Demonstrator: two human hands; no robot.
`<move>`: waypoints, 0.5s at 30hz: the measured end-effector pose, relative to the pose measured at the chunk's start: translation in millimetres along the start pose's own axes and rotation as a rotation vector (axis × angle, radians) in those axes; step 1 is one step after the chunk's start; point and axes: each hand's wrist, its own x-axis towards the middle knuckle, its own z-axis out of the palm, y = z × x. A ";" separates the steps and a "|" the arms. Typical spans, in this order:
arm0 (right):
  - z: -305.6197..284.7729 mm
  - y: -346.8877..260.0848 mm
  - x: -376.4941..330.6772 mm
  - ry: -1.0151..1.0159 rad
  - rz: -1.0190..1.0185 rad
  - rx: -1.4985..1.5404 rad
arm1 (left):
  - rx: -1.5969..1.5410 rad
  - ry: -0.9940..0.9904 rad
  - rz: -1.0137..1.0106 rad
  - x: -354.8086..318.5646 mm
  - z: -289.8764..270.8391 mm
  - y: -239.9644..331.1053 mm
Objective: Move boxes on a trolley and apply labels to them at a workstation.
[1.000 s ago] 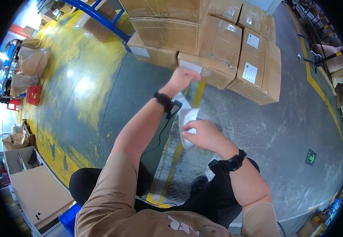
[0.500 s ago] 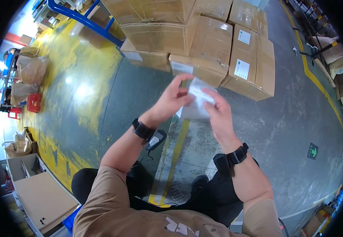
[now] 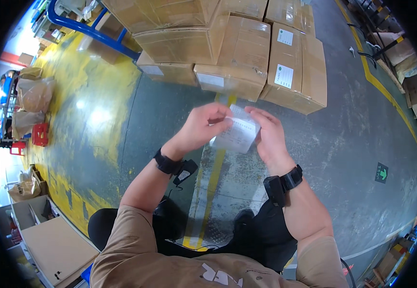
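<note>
Between my hands, in front of the cartons, is a small white printed paper sheet (image 3: 239, 137), slightly blurred and tilted. My left hand (image 3: 200, 126) pinches it at its upper left side between thumb and fingers. Along the right edge my right hand (image 3: 271, 137) grips it, with the fingers curled behind. A second paper layer seems to show at its top, but how many sheets there are I cannot tell. Beyond my hands stands a taped brown carton (image 3: 295, 72) bearing two white labels, one of them a near label (image 3: 284, 77) with a green mark.
More brown cartons (image 3: 177, 45) are stacked at the left of the pile, beside a blue metal rail (image 3: 88, 31). Bags and a red stool (image 3: 40, 134) stand far left. A grey cabinet with a tan board (image 3: 57, 247) is at lower left. Racking lines the right side.
Both hands and the paper have come slightly nearer to me. The sheet has turned and now leans to the right. The cartons appear shifted left as my view moved.
</note>
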 end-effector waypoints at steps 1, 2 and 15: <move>-3.1 2.0 2.5 -0.001 -0.012 -0.004 | 0.182 0.035 0.066 0.5 -0.5 0.9; -7.0 4.9 4.8 -0.015 -0.027 -0.005 | 0.363 0.068 0.131 1.9 -0.8 2.4; -7.7 64.0 -13.2 -0.640 0.029 -1.712 | 0.294 0.266 0.350 83.3 65.3 0.6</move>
